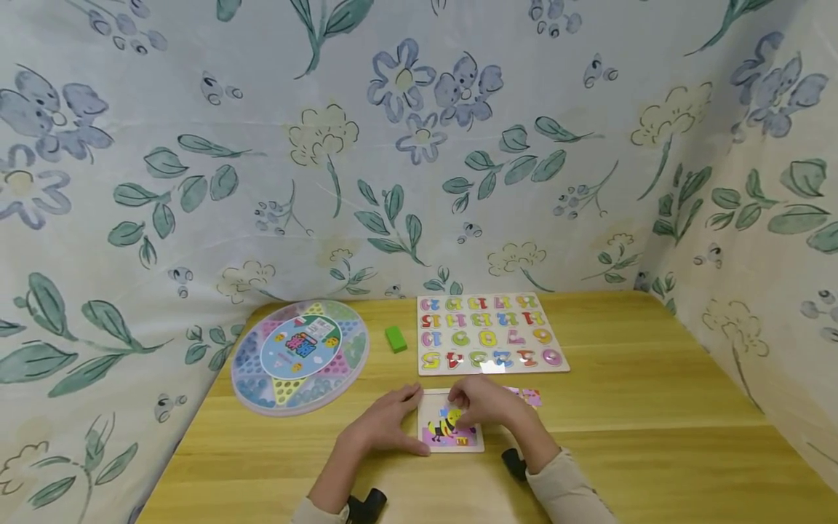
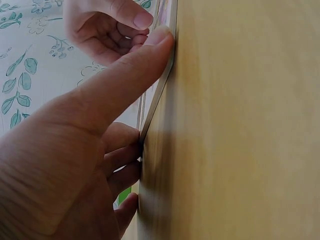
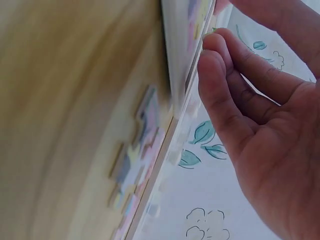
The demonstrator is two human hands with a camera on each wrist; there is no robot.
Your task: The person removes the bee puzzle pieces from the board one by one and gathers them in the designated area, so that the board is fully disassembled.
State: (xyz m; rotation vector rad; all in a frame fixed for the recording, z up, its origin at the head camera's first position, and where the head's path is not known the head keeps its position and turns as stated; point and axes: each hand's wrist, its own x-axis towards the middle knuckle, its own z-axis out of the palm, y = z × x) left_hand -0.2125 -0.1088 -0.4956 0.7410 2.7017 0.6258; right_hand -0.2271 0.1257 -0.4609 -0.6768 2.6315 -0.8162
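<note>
A small framed bee puzzle [image 1: 452,447] lies on the table, pale bare wood across its upper part. My left hand [image 1: 386,422] grips the frame's left side, thumb at the lower corner and fingertips at the upper one; in the left wrist view the thumb [image 2: 120,75] presses on the frame's edge. Over the puzzle's right half, my right hand [image 1: 487,404] has its fingers bent, pinching what looks like a yellow and blue piece, mostly hidden. The right wrist view shows the right hand [image 3: 270,100] with a sliver of green by its fingertips.
Loose jigsaw pieces [image 1: 532,397] lie right of the frame, partly behind my right hand; in the right wrist view several pieces [image 3: 135,165] show. A number board [image 1: 491,335] stands farther back, with a green block [image 1: 396,339] and a round game board [image 1: 301,356] to its left.
</note>
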